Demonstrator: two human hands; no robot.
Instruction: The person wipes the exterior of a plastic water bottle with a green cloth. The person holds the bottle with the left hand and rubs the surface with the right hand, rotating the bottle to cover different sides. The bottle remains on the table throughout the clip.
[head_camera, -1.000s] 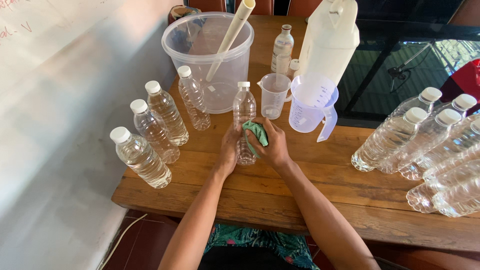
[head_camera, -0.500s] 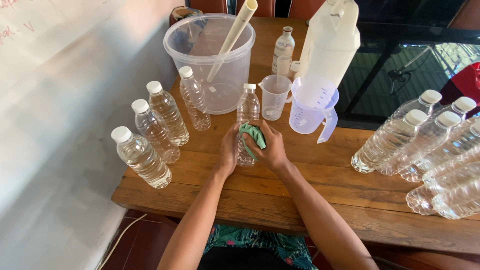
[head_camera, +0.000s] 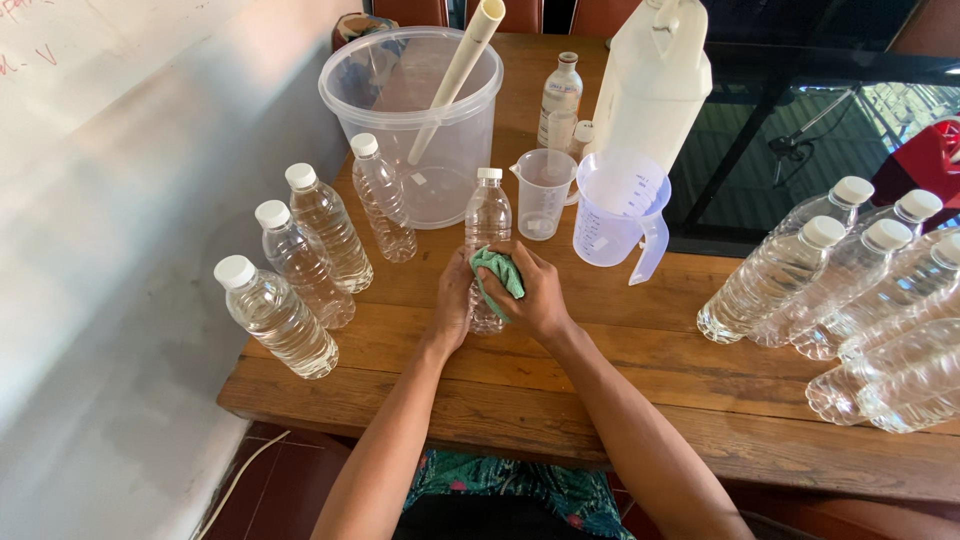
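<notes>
At frame centre, a clear bottle (head_camera: 488, 215) is standing upright on the tabletop (head_camera: 640, 370), white cap pointing up. The left hand (head_camera: 455, 300) is wrapping its lower body in a closed grip; the right hand (head_camera: 535, 295) is pressing a green cloth (head_camera: 499, 272) against it. Four capped bottles (head_camera: 300, 262) are standing at left, beside a clear bucket (head_camera: 395, 85).

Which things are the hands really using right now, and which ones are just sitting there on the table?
In use:
left hand
right hand
small clear plastic bottle with white cap
green cloth

Just sitting:
four capped clear bottles at left
big clear plastic tub
two measuring jugs
large white jug
leaning capped bottles at right
</notes>
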